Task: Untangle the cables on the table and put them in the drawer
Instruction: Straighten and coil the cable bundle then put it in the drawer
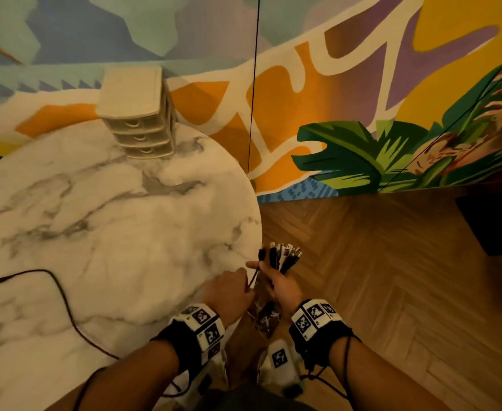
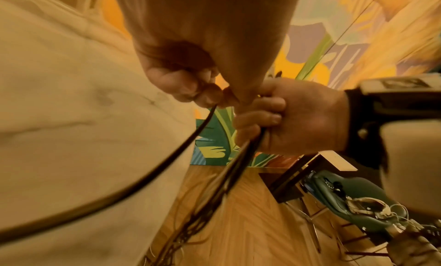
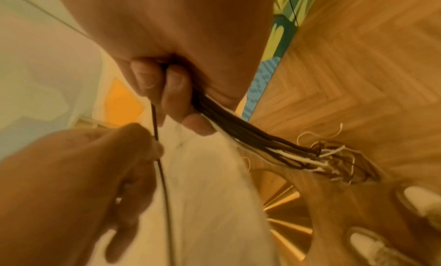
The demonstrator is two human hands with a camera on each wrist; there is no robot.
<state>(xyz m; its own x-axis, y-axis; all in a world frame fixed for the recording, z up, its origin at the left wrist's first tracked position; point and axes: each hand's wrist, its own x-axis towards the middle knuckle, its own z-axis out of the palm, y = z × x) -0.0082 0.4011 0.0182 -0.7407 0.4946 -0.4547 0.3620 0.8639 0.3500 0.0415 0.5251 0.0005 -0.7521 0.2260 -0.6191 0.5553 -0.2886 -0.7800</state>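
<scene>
My right hand (image 1: 276,284) grips a bundle of black and white cables (image 1: 282,258) just past the marble table's (image 1: 104,221) right edge. The plugs stick up above the fist, and the tangled rest (image 3: 329,157) hangs toward the floor. My left hand (image 1: 234,287) pinches one thin black cable (image 2: 186,143) that comes out of the bundle. That cable (image 3: 160,168) runs down through the left fingertips (image 3: 152,145). A black cable (image 1: 57,287) lies in a curve across the table, its plug end to the left. The beige drawer unit (image 1: 138,114) stands at the table's back with all its drawers closed.
The round table's edge runs right beside both hands, with herringbone wood floor (image 1: 392,277) beyond it. A painted wall stands behind, and a thin black line (image 1: 252,84) hangs in front of it. Dark furniture (image 1: 495,221) stands at the right. My shoes (image 1: 279,363) are below the hands.
</scene>
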